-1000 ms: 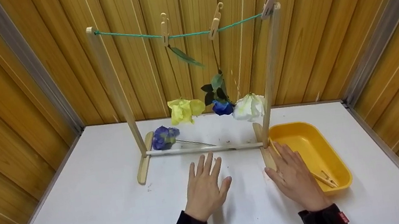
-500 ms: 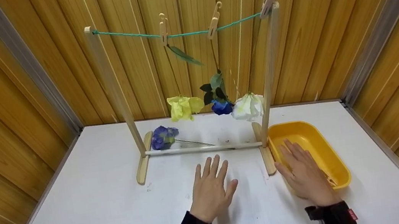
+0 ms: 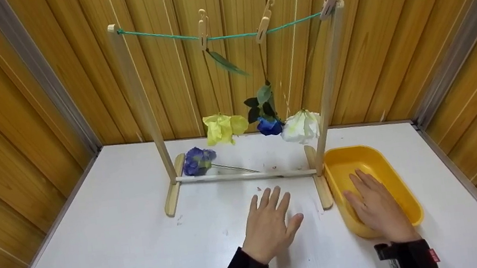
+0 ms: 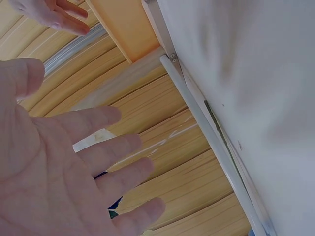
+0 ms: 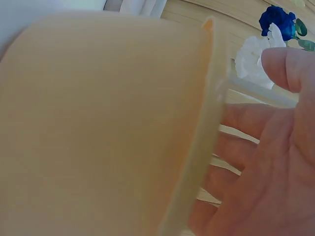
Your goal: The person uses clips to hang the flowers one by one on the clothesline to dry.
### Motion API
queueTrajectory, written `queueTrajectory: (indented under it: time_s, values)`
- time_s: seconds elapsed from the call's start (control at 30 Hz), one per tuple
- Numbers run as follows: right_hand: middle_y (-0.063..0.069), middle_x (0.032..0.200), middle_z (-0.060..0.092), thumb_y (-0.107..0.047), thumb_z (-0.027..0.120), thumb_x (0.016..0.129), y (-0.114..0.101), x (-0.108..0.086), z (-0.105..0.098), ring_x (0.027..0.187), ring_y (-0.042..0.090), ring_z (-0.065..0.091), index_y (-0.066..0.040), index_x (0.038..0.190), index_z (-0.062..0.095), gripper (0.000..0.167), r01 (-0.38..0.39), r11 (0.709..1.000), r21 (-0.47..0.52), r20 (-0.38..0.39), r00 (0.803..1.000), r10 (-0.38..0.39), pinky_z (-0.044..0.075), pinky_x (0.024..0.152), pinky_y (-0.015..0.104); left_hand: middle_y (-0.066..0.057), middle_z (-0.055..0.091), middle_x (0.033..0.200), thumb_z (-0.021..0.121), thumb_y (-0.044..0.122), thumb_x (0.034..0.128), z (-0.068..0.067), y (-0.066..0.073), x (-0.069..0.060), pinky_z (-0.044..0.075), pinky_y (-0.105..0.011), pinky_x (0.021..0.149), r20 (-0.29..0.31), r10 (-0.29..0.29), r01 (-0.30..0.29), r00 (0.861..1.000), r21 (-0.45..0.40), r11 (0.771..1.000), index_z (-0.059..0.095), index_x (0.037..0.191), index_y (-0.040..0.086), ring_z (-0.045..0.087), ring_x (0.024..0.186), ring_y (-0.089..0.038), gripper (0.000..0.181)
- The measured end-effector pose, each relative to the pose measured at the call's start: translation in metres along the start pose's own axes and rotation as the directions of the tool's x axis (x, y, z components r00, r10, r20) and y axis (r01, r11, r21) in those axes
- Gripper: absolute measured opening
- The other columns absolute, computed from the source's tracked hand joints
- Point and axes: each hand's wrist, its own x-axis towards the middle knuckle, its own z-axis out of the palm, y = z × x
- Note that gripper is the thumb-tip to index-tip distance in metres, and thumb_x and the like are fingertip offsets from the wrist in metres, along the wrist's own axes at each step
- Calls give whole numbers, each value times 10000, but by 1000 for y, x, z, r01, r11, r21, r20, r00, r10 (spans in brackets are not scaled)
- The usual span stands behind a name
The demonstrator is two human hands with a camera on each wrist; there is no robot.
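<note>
My left hand [image 3: 269, 227] hovers palm down over the white table, fingers spread, holding nothing. Over the yellow basin [image 3: 336, 195] is my right hand [image 3: 379, 207], its fingers extended; the right wrist view has the basin's wall in front of the fingertips. On the green line of a wooden rack, clothespins hold a yellow flower [image 3: 224, 129], a blue rose [image 3: 269, 126] and a white flower [image 3: 301, 126], heads down. A purple flower [image 3: 198, 161] lies on the table behind the rack's crossbar [image 3: 244, 176], its stem pointing right. The hand hides the basin's front inside.
The rack's left post [image 3: 142, 100] and right post [image 3: 331, 85] stand on wooden feet. One foot [image 3: 323, 192] is close beside the basin. Wood-patterned walls [image 3: 52, 84] enclose the table [image 3: 111, 252] at the back and sides.
Both hands have moved to the right. My right hand has gone from beside the rack's foot to over the basin. The view has shifted slightly; the flowers hang as before.
</note>
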Motion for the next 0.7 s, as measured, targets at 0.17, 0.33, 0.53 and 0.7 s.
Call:
queueTrajectory:
  time_s: [0.17, 0.33, 0.53, 0.7]
  values:
    - [348, 1624, 242, -409, 397, 1116, 7, 0, -6, 1473, 557, 246, 95, 1547, 350, 665, -3, 1000, 9, -2, 1000, 3, 166, 1191, 686, -80, 519, 1553, 254, 602, 1085, -1, 11, 7, 355, -534, 1179, 64, 2, -1, 998, -23, 1000, 566, 1492, 166, 460, 1450, -294, 673]
    - [396, 1549, 339, -319, 437, 1113, 17, -1, -9, 1409, 590, 338, 137, 1475, 440, 582, 27, 1000, 3, -16, 1000, -27, 255, 1153, 696, -67, 559, 1515, 263, 592, 1086, 3, 21, 10, 392, -515, 1153, 66, 24, -24, 998, -2, 1000, 592, 1464, 174, 501, 1414, -277, 653]
    - [435, 1427, 457, -213, 516, 1076, 31, -1, -14, 1324, 600, 438, 178, 1352, 542, 479, 41, 999, -29, -20, 999, -41, 337, 1106, 689, -48, 573, 1500, 266, 579, 1089, 8, 33, 15, 405, -503, 1142, 82, 53, -54, 995, 9, 999, 601, 1452, 188, 521, 1394, -262, 630]
    - [436, 1354, 506, -163, 547, 1037, 39, -1, -18, 1265, 585, 491, 189, 1307, 559, 444, 5, 1000, -31, 36, 999, -4, 385, 1066, 683, -26, 577, 1496, 292, 575, 1086, 12, 43, 17, 413, -479, 1139, 104, 74, -77, 992, 23, 997, 603, 1451, 206, 526, 1388, -243, 605]
